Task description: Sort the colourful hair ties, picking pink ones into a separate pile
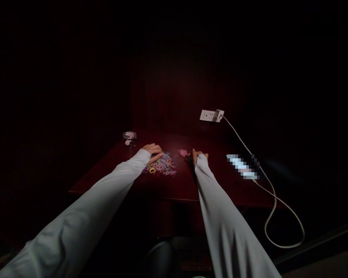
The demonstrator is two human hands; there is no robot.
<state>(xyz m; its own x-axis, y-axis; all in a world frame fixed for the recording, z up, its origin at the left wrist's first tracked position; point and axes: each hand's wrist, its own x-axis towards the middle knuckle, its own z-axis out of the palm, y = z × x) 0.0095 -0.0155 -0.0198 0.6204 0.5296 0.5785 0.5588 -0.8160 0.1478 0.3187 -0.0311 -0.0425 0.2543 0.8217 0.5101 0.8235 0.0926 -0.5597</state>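
A loose pile of small multicoloured elastic bands [164,165] lies near the middle of the dark red table. My left hand [152,148] rests at the pile's upper left edge, fingers stretched and the thumb apart from them, touching the bands. To the right is a smaller heap of pink elastic bands [182,153]. Beside that heap is my right hand [199,155], low over the table, with a finger stretched toward the pink bands and the others partly hidden. I see nothing held in either hand.
A clear round container [129,135] with pinkish contents stands at the table's back left. At right lies a blurred, lit phone [242,166]. Its white cable [271,185] loops past the edge of the table [174,199] and up to a wall socket [208,115].
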